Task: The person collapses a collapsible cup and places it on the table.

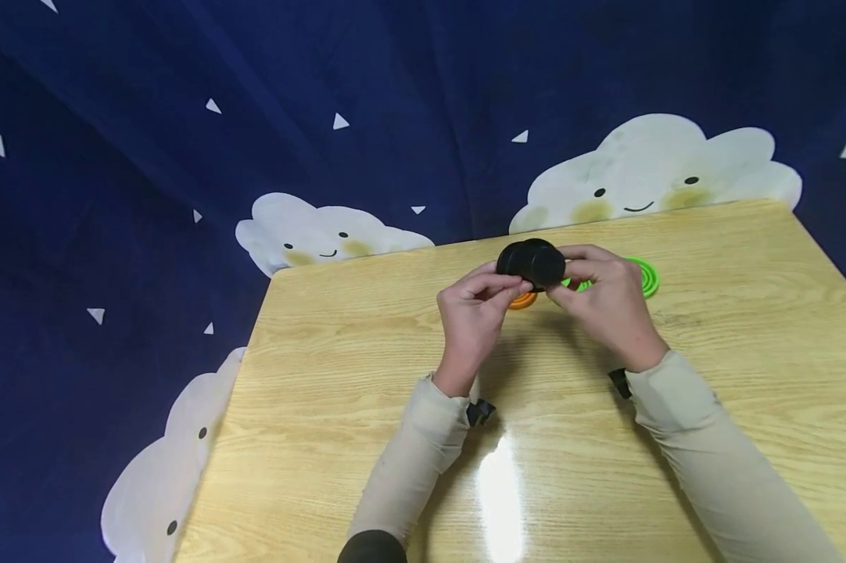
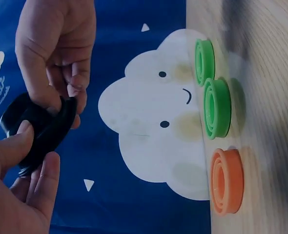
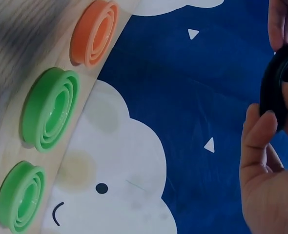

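A black round cup-like piece (image 1: 535, 264) is held up above the far part of the table, between both hands. Its rim looks bent in the left wrist view, so its exact kind is hard to tell. My left hand (image 1: 471, 313) pinches it from the left, with the thumb on its near side. From the right, my right hand (image 1: 609, 301) grips its edge between thumb and fingers. Behind the hands, an orange ringed cup (image 2: 227, 181), apparently collapsed flat, rests on the table. Two similar green ringed cups (image 2: 217, 108) (image 2: 205, 62) lie beside it in a row.
The wooden table (image 1: 324, 375) reaches back to a dark blue curtain (image 1: 395, 78) with white cloud prints. A dark rounded thing (image 1: 372, 547) shows at the bottom edge by the left sleeve. Black straps (image 1: 481, 412) sit at the wrists.
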`<state>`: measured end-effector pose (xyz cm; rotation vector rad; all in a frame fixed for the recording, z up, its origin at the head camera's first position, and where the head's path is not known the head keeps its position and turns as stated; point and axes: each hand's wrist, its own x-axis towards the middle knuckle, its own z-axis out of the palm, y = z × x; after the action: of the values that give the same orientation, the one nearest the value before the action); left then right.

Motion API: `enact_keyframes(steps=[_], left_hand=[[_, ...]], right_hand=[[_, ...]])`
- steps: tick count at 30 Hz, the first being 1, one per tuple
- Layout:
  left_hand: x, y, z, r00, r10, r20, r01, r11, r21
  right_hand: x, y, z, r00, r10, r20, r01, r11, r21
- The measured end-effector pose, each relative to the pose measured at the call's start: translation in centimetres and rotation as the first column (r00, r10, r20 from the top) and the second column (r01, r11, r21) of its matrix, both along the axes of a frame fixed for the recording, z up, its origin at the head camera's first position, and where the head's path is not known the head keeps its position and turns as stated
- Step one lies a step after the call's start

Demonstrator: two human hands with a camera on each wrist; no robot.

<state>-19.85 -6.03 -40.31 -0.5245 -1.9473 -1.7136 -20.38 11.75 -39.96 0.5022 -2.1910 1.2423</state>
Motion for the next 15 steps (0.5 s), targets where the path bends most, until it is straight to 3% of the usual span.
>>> enact_keyframes(steps=[5, 10, 13, 15], left_hand=[[-0.19, -0.15, -0.43, 0.994, -0.009, 0.109, 0.0, 0.997, 0.078], [-0.47, -0.14, -0.54, 0.974, -0.074, 0.216, 0.035, 0.983, 0.178], [-0.57, 0.24, -0.32, 0.951, -0.137, 0.276, 0.05, 0.953, 0.299], [-0.6, 0.58, -0.17, 0.927, -0.197, 0.32, 0.053, 0.911, 0.409]], right_hand=[[0.02, -0.07, -0.14, 1.0, 0.011, 0.024, -0.01, 0.999, -0.051], [0.28, 0.25, -0.22, 0.987, 0.098, 0.124, -0.07, 0.974, -0.214], [0.59, 0.38, -0.15, 0.974, 0.146, 0.171, -0.088, 0.948, -0.307], [0.72, 0.41, -0.15, 0.969, 0.162, 0.185, -0.092, 0.936, -0.34]])
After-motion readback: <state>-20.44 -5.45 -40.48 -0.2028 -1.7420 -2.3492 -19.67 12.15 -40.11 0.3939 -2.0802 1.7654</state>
